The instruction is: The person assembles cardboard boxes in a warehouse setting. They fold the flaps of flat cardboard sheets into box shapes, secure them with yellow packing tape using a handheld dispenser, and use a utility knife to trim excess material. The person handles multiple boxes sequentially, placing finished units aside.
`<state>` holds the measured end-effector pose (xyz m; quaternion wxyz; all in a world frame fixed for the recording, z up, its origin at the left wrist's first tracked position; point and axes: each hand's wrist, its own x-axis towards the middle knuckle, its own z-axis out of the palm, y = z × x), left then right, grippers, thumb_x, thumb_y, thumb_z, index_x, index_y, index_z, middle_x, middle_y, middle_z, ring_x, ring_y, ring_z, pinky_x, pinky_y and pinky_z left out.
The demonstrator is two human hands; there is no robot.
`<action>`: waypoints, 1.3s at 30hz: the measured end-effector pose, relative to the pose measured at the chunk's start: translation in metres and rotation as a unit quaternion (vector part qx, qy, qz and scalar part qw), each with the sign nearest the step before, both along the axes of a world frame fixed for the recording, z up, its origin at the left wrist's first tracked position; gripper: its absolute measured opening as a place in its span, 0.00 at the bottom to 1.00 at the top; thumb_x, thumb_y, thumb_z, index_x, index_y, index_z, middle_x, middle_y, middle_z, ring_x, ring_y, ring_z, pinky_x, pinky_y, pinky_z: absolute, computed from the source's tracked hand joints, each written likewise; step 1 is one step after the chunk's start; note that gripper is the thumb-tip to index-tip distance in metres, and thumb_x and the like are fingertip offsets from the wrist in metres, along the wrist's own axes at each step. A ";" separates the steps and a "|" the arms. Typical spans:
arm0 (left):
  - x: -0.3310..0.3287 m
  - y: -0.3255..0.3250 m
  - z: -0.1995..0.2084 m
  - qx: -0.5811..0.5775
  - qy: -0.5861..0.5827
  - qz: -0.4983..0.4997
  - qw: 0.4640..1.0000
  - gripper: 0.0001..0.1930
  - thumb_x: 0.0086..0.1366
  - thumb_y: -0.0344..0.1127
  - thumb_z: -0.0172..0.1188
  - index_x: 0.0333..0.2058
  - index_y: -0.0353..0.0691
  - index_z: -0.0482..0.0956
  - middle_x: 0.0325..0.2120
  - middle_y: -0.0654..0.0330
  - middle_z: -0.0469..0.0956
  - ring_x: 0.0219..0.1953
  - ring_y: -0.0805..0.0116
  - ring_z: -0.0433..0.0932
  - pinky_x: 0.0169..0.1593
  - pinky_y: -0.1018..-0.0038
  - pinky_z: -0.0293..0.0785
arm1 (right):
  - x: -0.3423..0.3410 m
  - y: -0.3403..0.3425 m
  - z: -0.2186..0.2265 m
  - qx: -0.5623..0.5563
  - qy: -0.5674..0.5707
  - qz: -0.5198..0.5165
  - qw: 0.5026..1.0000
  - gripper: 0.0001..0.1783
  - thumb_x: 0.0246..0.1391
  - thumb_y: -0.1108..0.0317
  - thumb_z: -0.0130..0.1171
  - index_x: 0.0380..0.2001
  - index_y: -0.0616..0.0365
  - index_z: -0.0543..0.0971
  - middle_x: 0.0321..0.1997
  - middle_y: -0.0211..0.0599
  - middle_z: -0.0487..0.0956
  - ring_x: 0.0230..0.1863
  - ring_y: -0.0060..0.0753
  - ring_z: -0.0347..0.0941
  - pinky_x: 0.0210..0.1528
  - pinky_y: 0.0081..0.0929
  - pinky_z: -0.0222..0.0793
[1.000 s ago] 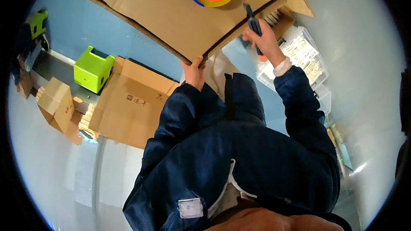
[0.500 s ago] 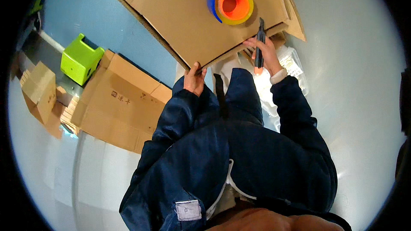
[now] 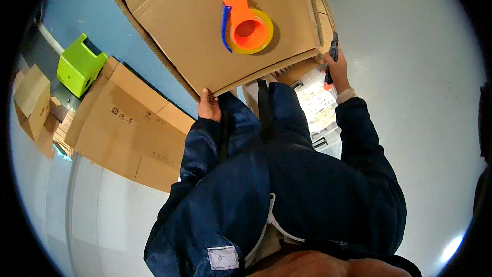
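A flat stack of brown cardboard (image 3: 184,36) lies in front of me at the top of the view. On it rests an orange tape dispenser (image 3: 239,18) with a blue side piece and a yellowish tape roll. My left hand (image 3: 209,107) is closed on the cardboard's near left corner, thumb on top, the other fingers partly hidden. At the near right corner, my right hand (image 3: 339,73) grips a black box cutter (image 3: 333,52) with an orange end, its tip pointing away from me. Some right fingers are hidden by the cutter and the cardboard edge.
Below the cardboard's right side sit clear plastic containers (image 3: 319,103) with pale contents. An opened carton (image 3: 123,128) with handwriting lies to the left, beside a lime-green plastic stool (image 3: 81,66). A smaller carton (image 3: 32,97) stands at far left.
The cardboard, with the tape dispenser on it, has shifted left and toward me in the view. My left hand has moved left and down with its corner; my right hand has moved right with the cutter.
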<state>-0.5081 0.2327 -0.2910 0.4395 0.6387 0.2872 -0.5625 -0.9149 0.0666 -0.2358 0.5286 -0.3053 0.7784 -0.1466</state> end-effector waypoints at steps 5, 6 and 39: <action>-0.011 -0.002 0.001 0.003 -0.002 0.014 1.000 0.12 0.64 0.44 0.60 0.41 0.45 0.74 0.37 0.66 0.74 0.39 0.71 0.70 0.41 0.71 0.66 | -0.008 -0.007 -0.016 -0.022 0.075 0.161 0.984 0.25 0.46 0.67 0.64 0.48 0.61 0.71 0.38 0.37 0.76 0.38 0.30 0.74 0.40 0.26 0.70; -0.012 -0.004 0.005 0.000 0.001 0.011 1.000 0.13 0.65 0.44 0.59 0.44 0.45 0.73 0.40 0.65 0.73 0.40 0.70 0.69 0.41 0.73 0.65 | 0.004 -0.012 -0.011 -0.044 0.061 0.183 0.980 0.28 0.45 0.68 0.64 0.51 0.62 0.70 0.44 0.41 0.74 0.44 0.34 0.72 0.45 0.28 0.69; -0.079 -0.052 0.015 -0.058 0.040 -0.035 0.997 0.19 0.70 0.41 0.49 0.51 0.31 0.68 0.45 0.53 0.75 0.43 0.54 0.76 0.49 0.65 0.76 | 0.013 -0.034 0.005 -0.126 0.185 0.438 0.871 0.21 0.45 0.63 0.67 0.38 0.61 0.70 0.43 0.48 0.69 0.42 0.58 0.71 0.40 0.46 0.70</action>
